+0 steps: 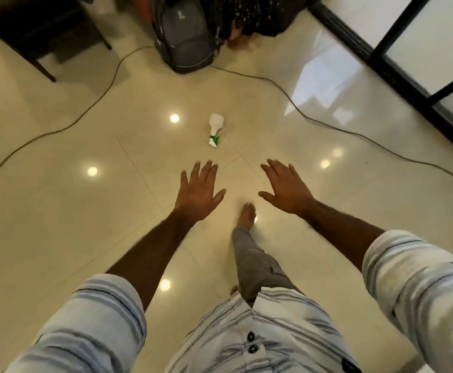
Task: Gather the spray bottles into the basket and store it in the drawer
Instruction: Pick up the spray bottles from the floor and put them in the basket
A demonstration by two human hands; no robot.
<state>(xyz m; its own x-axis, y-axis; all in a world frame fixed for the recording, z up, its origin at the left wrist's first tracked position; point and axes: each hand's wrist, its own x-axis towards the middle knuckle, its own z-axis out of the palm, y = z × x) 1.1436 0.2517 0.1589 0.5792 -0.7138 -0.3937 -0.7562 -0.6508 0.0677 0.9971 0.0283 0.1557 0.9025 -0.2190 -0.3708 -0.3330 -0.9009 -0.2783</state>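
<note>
Head view shows both hands, left hand [197,191] and right hand [284,188], spread empty, the spray bottle [214,129] lying on the floor [85,224] just beyond (nozzle nearward), nearer the left.

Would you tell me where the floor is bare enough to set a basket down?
Bare tile lies left of the spray bottle, inside the cable loop, and between both hands and the bottle. It is crowded by the backpack.

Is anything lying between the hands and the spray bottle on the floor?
Nothing visible. Only bare tile separates the open left hand and right hand from the bottle lying on its side. The cable runs behind it.
</note>
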